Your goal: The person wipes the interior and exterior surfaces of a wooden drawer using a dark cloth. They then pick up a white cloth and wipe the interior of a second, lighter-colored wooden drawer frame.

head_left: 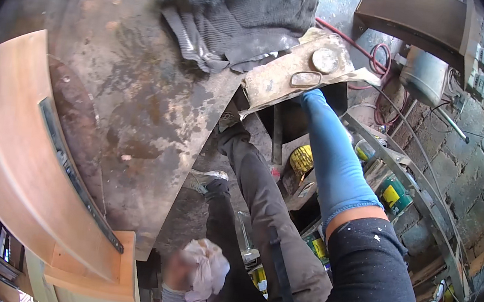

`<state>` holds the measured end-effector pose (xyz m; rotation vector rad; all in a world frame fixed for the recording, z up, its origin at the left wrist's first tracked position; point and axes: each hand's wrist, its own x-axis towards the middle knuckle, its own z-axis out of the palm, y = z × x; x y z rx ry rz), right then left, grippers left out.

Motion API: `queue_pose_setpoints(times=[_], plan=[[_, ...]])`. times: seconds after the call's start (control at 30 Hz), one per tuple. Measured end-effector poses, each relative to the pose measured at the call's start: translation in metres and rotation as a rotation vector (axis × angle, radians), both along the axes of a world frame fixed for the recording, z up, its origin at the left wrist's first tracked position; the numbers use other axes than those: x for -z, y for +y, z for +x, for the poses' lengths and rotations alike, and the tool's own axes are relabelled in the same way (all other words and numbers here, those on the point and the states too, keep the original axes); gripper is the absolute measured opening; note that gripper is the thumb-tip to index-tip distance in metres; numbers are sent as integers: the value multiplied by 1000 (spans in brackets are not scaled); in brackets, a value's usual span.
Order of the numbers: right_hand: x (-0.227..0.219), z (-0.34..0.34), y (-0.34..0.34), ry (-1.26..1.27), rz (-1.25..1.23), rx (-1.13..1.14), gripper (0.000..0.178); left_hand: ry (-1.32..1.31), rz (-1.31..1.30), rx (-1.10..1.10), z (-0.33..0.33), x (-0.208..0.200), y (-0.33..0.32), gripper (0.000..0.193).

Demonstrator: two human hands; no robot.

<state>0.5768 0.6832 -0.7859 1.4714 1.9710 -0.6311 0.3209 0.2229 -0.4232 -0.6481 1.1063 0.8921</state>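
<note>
A pale rag (210, 271) is gripped by the left hand (179, 272), near the table (139, 199) corner. The right hand (311, 97) is held at the shelf (271, 87) edge; whether its fingers are closed cannot be told.

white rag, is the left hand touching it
Touching: the head view shows the white rag bunched directly against the left hand with no gap, though the hand itself is blurred.

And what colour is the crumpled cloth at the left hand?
The crumpled cloth is whitish with a faint pinkish tint; the head view shows it best.
</note>
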Motion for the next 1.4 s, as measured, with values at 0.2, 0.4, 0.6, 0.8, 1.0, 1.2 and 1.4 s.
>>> queue_pose_setpoints(times=[0.2,0.4,0.6,0.8,1.0,1.2,1.4], plan=[[-51,12,6,158,24,-43,31,654,165,-311,-41,-19,110,62],[-63,49,19,501,34,482,31,832,109,-505,-44,29,114,54],[-125,-19,14,408,60,297,36,984,16,-513,-34,10,72,57],[-100,6,17,139,43,-27,40,865,-315,-293,26,-41,-49,46],[-55,71,37,95,42,-67,53,1041,-407,-835,-62,-62,-108,59],[-115,-26,7,-211,21,-42,57,1036,-326,-516,-163,-73,-72,69],[-139,-76,-15,-43,-68,-240,47,1312,-557,-57,-204,-64,-80,68]])
